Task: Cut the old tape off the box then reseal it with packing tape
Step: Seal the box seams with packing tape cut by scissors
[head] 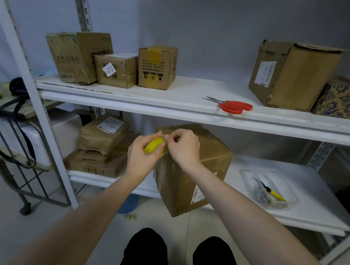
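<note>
**Both hands on the tape roll, box on the lower shelf**

Your left hand is curled round the yellow tape roll, thumb across its face. You hold it in the air in front of the box's top left corner. Your right hand meets it from the right, with the fingers bent and the thumb and forefinger pinching at the roll's upper edge. Whether they have a loose end of tape is too small to tell.

The box sits on the lower shelf, turned corner-on to you, with its near corner jutting past the shelf's near edge. A white label shows on its right side.

The red-handled scissors lie on the upper shelf, near its front edge, up and to the right of your hands. On the lower shelf to the right of the box, a clear tray holds a yellow-handled tool. To the left of the box is a stack of flat parcels.
</note>
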A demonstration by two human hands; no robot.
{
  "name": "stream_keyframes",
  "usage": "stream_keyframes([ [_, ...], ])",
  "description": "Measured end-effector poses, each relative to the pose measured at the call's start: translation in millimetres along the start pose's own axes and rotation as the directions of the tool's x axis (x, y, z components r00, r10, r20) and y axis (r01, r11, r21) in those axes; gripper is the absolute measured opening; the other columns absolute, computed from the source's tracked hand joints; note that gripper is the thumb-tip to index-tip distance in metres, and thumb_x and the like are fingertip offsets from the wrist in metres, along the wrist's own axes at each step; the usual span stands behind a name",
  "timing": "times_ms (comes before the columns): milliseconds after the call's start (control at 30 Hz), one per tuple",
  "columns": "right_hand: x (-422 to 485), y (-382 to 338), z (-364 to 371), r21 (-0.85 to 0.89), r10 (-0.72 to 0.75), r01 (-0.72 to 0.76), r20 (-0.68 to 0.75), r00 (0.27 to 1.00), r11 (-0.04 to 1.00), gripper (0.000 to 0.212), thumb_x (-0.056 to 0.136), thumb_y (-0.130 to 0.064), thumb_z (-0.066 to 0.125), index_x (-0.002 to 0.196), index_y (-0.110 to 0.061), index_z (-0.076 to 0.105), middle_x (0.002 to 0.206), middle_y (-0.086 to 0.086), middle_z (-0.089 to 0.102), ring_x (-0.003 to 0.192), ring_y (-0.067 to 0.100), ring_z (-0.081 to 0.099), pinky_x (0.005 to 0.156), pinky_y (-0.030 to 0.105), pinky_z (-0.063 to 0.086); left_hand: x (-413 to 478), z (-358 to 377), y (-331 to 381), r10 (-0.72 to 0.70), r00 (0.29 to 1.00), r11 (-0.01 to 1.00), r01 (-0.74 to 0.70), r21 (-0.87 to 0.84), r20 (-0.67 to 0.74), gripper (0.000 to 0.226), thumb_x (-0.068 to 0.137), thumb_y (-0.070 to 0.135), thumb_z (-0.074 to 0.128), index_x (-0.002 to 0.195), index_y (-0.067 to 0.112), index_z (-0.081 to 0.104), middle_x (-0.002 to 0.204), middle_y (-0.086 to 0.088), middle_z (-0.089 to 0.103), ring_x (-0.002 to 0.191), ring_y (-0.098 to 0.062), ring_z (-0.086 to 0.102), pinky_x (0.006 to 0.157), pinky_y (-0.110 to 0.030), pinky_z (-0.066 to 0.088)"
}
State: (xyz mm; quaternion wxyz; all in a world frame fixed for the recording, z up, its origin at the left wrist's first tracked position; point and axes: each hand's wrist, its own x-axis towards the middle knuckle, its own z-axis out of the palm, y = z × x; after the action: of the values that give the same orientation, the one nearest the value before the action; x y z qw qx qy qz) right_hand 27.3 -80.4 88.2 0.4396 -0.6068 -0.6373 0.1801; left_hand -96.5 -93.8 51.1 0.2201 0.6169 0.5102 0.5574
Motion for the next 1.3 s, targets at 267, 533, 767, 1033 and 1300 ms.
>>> stream_keyframes([
  [267,16.0,23.3,-14.0,0.200,0.210,-0.202,-0.019,0.978,0.959,0.033,0.083,-0.026,0.069,0.053,-0.017,0.060,0.065,0.007,0.067,0.075,0.030,0.065,0.074,0.039,0.054,13.6,-13.4,-7.8,-0.083,0.966,0.963,0.141,-0.228,0.246,0.043,0.073,0.041,0.067,0.065,0.001,0.058,0.064,-0.011,0.042,0.067,-0.023,0.037,0.064,-0.034,0.029],
  [533,21.6,34.3,-36.8,0.154,0.212,-0.202,-0.050,0.976,0.967,0.033,0.088,-0.028,0.066,0.065,-0.004,0.071,0.067,0.014,0.069,0.070,0.025,0.066,0.074,0.030,0.050,29.2,-27.8,-3.0,-0.138,0.948,0.933,0.027,0.360,0.287,0.058,0.077,0.055,0.066,0.047,0.016,0.034,0.049,0.000,0.029,0.049,-0.016,0.032,0.054,-0.032,0.027],
  [767,21.7,61.8,-48.1,-0.016,0.179,-0.183,-0.145,0.973,0.983,0.025,0.089,-0.033,0.066,0.080,-0.012,0.075,0.072,0.000,0.068,0.068,0.012,0.062,0.071,0.027,0.052,33.2,-17.4,-4.4,-0.336,0.894,0.855,0.158,0.494,0.296,0.052,0.077,0.049,0.071,0.049,0.019,0.038,0.049,0.003,0.037,0.050,-0.015,0.039,0.057,-0.029,0.031],
  [1033,38.3,66.3,-47.8,-0.325,0.072,-0.075,-0.020,0.997,0.943,0.030,0.088,-0.041,0.067,0.076,-0.014,0.074,0.071,0.001,0.069,0.067,0.016,0.065,0.066,0.028,0.054,52.9,-4.9,-2.7,-0.325,0.875,0.820,0.072,0.567,0.359,0.025,0.079,0.036,0.073,0.064,0.022,0.059,0.083,0.001,0.062,0.086,-0.018,0.060,0.073,-0.030,0.045],
  [1300,45.9,67.7,-44.9,-0.565,0.032,-0.007,0.033,0.999,0.825,0.031,0.089,-0.041,0.063,0.074,-0.014,0.069,0.070,0.002,0.065,0.066,0.022,0.063,0.057,0.027,0.049,53.3,4.8,-11.7,-0.375,0.860,0.802,0.113,0.587,0.346,0.023,0.077,0.035,0.075,0.064,0.022,0.061,0.089,0.000,0.067,0.089,-0.018,0.061,0.081,-0.034,0.052],
])
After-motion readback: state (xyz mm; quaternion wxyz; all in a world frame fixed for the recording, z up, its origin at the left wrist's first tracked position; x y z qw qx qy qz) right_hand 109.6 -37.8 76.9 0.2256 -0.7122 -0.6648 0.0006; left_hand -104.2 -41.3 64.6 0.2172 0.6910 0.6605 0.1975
